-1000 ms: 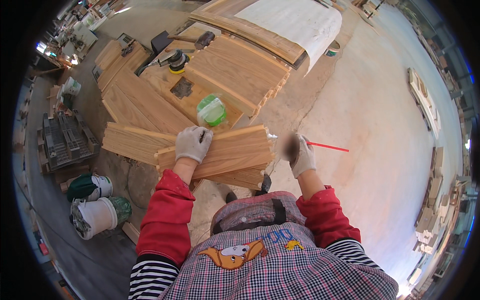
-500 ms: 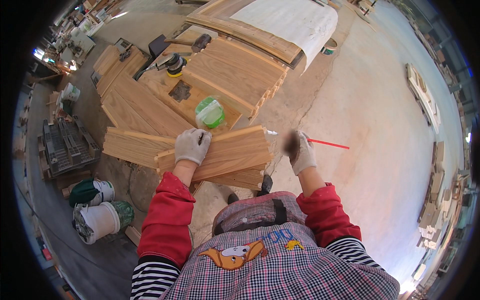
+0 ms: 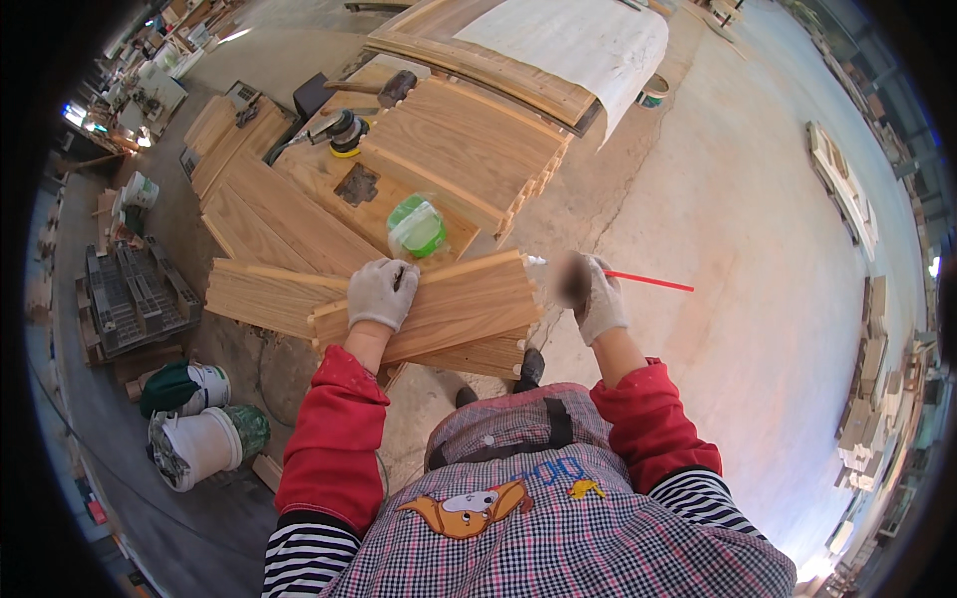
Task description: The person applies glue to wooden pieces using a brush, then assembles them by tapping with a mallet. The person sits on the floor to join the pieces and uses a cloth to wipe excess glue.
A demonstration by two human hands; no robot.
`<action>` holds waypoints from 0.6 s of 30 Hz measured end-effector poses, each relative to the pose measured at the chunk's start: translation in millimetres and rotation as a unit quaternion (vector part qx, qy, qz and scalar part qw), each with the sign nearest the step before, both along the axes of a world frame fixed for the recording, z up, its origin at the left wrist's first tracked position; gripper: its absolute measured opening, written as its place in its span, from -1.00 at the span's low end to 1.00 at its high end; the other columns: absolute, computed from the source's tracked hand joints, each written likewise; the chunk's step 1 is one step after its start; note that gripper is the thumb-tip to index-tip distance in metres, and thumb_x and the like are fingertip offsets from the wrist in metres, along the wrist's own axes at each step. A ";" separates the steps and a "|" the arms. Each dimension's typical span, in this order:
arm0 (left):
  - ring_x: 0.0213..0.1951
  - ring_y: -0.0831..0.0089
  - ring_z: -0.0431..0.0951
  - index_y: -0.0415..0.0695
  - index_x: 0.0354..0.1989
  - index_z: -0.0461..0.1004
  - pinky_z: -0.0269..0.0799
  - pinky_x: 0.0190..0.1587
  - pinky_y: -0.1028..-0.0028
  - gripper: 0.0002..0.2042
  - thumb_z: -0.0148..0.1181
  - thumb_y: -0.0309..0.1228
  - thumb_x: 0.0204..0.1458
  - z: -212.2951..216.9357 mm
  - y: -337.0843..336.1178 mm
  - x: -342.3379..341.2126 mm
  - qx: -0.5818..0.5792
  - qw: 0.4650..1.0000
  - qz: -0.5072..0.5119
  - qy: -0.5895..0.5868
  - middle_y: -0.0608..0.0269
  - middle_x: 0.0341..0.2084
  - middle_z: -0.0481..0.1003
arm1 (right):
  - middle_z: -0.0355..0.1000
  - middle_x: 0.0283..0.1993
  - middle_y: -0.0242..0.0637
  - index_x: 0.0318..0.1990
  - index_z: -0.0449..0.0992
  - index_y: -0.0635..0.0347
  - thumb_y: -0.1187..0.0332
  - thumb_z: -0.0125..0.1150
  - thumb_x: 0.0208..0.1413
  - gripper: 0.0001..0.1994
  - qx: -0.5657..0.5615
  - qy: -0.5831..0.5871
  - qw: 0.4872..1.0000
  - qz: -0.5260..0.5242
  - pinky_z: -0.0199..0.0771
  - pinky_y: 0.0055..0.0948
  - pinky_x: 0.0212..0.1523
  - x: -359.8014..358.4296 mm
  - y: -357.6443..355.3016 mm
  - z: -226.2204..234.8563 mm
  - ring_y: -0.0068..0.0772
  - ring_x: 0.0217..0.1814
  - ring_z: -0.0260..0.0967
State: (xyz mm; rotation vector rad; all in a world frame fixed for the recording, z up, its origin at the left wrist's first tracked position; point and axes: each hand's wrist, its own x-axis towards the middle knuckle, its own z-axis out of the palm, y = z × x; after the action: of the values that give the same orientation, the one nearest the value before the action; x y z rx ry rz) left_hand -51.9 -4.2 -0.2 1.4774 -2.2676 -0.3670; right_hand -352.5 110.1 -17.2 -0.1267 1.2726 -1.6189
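Note:
My left hand [image 3: 383,295], in a pale work glove, is closed on the upper edge of a wooden board [image 3: 464,304] with a notched right end. Other boards lie under it, among them a grooved wooden board [image 3: 269,295] sticking out to the left. My right hand [image 3: 603,304], also gloved, grips a thin red stick [image 3: 653,282]. Its white tip points left, close to the board's notched end; I cannot tell whether they touch. A blurred patch hides part of the right fingers. Just beyond the left hand sits a green tub [image 3: 417,225] with clear plastic over it.
Stacked wooden panels [image 3: 464,140] lie ahead, beside a sander [image 3: 347,132] and a mallet [image 3: 397,88]. A white sheet [image 3: 568,45] drapes a far stack. Buckets [image 3: 204,446] and a grey plastic pallet [image 3: 140,297] stand at left; timber [image 3: 865,369] lies along the right.
My right hand and the red stick have shifted slightly left, toward the board's end. The left hand stays on the board. The view has moved a little.

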 end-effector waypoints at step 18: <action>-0.35 0.11 0.50 -0.08 -0.52 0.55 0.38 -0.27 0.16 -0.74 0.12 -0.17 0.04 -2.4 -0.7 1.7 -0.010 1.000 -0.006 0.003 0.15 -0.52 0.51 | 0.42 -0.34 -0.46 -0.21 0.48 0.16 0.27 0.07 0.23 -0.83 -0.016 0.058 0.998 0.029 0.30 -0.63 -0.40 -2.1 2.3 6.3 -0.66 -0.36 0.30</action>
State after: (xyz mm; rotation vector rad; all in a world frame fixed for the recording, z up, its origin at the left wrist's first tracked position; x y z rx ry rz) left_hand -50.2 -4.9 -2.6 1.4500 -2.2695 -0.3505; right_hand -354.5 112.5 -11.0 -0.2782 1.3182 -1.6024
